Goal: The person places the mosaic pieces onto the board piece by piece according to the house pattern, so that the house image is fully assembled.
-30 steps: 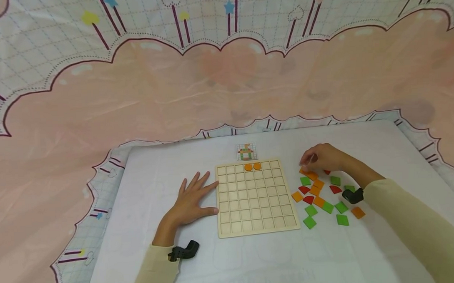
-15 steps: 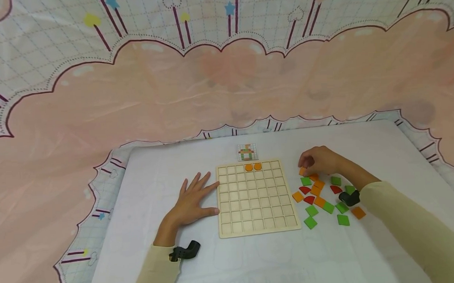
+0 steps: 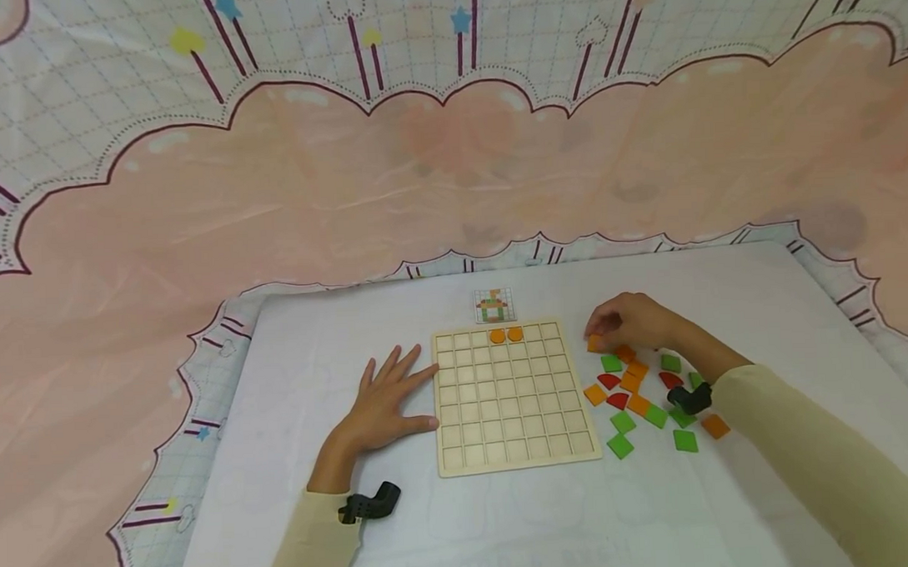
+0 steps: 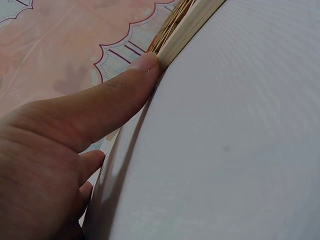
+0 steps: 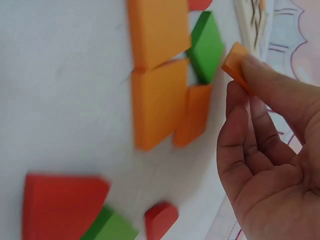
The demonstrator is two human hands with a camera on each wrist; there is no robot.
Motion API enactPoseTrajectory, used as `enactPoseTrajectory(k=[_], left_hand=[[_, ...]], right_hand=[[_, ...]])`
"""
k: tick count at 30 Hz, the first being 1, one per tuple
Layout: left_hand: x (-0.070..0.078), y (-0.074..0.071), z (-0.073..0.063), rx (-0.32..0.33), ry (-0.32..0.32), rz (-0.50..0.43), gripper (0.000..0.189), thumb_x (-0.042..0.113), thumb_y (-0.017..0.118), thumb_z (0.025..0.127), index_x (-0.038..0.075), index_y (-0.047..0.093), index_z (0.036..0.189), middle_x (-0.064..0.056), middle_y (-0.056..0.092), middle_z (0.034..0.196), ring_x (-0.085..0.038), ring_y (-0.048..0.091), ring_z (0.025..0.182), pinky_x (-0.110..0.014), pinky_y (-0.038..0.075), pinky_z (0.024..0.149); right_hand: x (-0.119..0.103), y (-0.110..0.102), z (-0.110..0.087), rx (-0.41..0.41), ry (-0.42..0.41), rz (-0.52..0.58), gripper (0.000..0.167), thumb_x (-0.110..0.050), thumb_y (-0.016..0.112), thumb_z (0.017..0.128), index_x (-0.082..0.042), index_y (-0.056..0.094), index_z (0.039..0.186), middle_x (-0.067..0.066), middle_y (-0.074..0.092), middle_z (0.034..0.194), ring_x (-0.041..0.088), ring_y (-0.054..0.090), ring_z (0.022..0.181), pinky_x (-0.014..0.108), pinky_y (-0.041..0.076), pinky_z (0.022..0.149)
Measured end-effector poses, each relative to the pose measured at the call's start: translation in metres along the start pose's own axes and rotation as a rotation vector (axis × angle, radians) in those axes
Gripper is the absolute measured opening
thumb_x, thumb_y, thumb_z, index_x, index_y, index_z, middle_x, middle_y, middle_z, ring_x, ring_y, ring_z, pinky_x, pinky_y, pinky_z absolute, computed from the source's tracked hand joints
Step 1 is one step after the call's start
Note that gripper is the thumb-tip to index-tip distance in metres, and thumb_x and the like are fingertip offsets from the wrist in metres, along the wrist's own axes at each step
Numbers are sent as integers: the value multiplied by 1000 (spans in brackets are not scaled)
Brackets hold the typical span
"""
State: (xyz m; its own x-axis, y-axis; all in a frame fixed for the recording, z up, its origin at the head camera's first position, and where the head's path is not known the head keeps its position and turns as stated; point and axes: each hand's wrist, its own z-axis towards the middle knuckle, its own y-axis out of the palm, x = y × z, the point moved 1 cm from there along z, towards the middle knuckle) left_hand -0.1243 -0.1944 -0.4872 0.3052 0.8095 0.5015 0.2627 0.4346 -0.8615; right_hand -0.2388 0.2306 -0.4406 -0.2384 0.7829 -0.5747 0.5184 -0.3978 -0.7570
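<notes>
My right hand (image 3: 634, 321) pinches an orange tile (image 5: 235, 64) between thumb and fingers, at the far left edge of the loose tiles. In the head view that tile shows just below the fingertips. The left hand (image 3: 386, 403) lies with fingers spread beside the wooden grid board (image 3: 505, 469), its thumb and index fingertip touching the board's left edge. In the left wrist view the thumb (image 4: 110, 102) presses against the side of the board. Two round orange pieces (image 3: 497, 336) sit side by side in the board's far row.
Right of the board lie several loose tiles: orange squares (image 3: 595, 394), green squares (image 3: 621, 446) and red quarter-rounds (image 3: 671, 380). A small pattern card (image 3: 494, 305) lies beyond the board on the white table (image 3: 313, 330). A printed cloth (image 3: 330, 179) hangs behind.
My right hand has moved left a little, the orange tile shifting with it away from the other tiles. The left hand keeps its place at the board.
</notes>
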Motion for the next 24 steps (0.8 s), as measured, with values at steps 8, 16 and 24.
enactPoseTrajectory(k=[8, 16, 24], left_hand=[[-1, 0, -1, 13, 14, -14, 87, 56, 80, 80, 28, 46, 155, -3, 18, 172, -35, 4, 161, -65, -7, 124], [-1, 1, -1, 7, 5, -11, 86, 56, 79, 81, 27, 46, 155, -3, 17, 173, -35, 3, 161, -65, -8, 124], [-1, 1, -1, 12, 9, -12, 87, 56, 80, 80, 27, 46, 155, -4, 18, 172, -36, 4, 161, -65, -7, 124]], right_hand=[[-19, 5, 13, 42, -79, 87, 8, -17, 78, 91, -17, 78, 99, -2, 73, 92, 19, 62, 91, 34, 52, 87], [-44, 16, 30, 34, -150, 134, 6, -16, 78, 91, -18, 79, 96, -2, 72, 88, 19, 61, 87, 33, 51, 84], [-67, 27, 44, 10, -193, 184, 11, -12, 79, 89, -14, 78, 100, -1, 75, 92, 16, 66, 87, 32, 54, 85]])
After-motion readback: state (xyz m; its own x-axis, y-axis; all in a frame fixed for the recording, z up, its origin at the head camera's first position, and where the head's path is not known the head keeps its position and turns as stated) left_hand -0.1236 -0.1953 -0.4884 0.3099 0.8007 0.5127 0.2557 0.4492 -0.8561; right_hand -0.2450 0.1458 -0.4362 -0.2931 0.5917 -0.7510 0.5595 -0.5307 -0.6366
